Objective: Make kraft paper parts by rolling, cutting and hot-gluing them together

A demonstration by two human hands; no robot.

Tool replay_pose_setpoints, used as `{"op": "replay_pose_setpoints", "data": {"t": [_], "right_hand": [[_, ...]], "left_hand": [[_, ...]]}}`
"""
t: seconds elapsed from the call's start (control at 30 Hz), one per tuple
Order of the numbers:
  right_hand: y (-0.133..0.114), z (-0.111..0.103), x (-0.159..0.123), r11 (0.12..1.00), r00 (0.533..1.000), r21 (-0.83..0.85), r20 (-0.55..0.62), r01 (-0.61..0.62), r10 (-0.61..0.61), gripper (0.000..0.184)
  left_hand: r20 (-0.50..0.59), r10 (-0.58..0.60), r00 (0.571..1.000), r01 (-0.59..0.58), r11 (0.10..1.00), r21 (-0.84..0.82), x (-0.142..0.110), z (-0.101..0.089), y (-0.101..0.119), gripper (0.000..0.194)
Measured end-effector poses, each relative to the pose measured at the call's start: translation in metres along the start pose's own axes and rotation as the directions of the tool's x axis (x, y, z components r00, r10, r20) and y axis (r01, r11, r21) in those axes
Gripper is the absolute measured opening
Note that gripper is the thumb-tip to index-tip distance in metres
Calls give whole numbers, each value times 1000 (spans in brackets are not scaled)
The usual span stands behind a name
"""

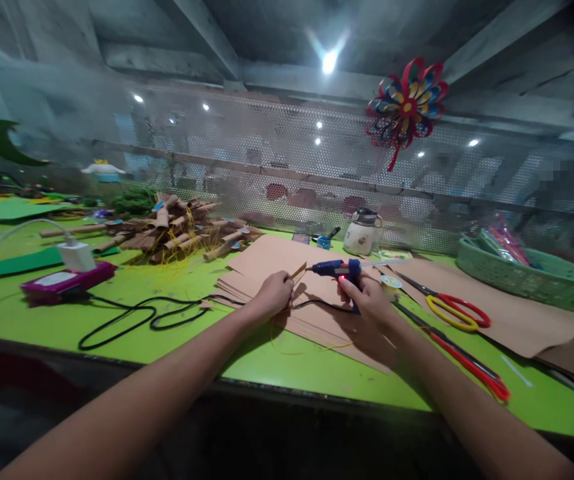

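My right hand (pixel 367 300) is wrapped round a blue hot glue gun (pixel 335 269), whose small red light glows near my thumb. Its nozzle points left, to the tip of a small brown paper strip (pixel 299 270). That strip is pinched in my left hand (pixel 275 293); whether nozzle and strip touch I cannot tell. Both hands are over a stack of brown kraft paper sheets (pixel 261 257) on the green table (pixel 247 370). A thin yellow string (pixel 311 348) hangs or lies below my left hand.
Scissors with red and yellow handles (pixel 459 312) and a red-handled cutting tool (pixel 471 360) lie at right, before a green basket (pixel 511 270). Rolled paper tubes (pixel 177 230) are piled at back left. A black cord (pixel 151 307) runs near a purple power strip (pixel 67 281). A jug (pixel 360 233) stands behind.
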State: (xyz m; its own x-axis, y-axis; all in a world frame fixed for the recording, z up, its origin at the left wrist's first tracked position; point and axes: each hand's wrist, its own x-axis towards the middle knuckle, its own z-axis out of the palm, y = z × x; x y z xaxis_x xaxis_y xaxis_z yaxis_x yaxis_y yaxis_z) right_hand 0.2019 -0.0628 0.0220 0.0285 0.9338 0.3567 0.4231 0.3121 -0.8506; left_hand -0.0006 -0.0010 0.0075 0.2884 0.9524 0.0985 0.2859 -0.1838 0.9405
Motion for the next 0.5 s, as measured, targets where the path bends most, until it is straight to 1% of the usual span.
{"op": "replay_pose_setpoints", "data": {"t": [0.1,0.2,0.27,0.43,0.5], "right_hand": [[-1,2,-3,1000,999,-16,41,12,-12,38],[-3,3,-5,1000,997,-27,81,11,-9,37],[-4,2,-4,999,998,-44,67,15,-12,36],[-5,-1,-2,999,999,-38,-9,38,-39,35],[-5,-1,-3,999,999,-42,-10,34,-35,34]], "left_hand": [[22,-13,1000,13,1000,-11,2,-1,-1,15],[20,-22,1000,22,1000,-17,4,0,-4,16],[12,-17,1000,17,1000,-5,5,0,-5,16],[9,-11,1000,10,999,49,2,-1,0,15],[10,-18,1000,17,999,50,2,-1,0,15]]}}
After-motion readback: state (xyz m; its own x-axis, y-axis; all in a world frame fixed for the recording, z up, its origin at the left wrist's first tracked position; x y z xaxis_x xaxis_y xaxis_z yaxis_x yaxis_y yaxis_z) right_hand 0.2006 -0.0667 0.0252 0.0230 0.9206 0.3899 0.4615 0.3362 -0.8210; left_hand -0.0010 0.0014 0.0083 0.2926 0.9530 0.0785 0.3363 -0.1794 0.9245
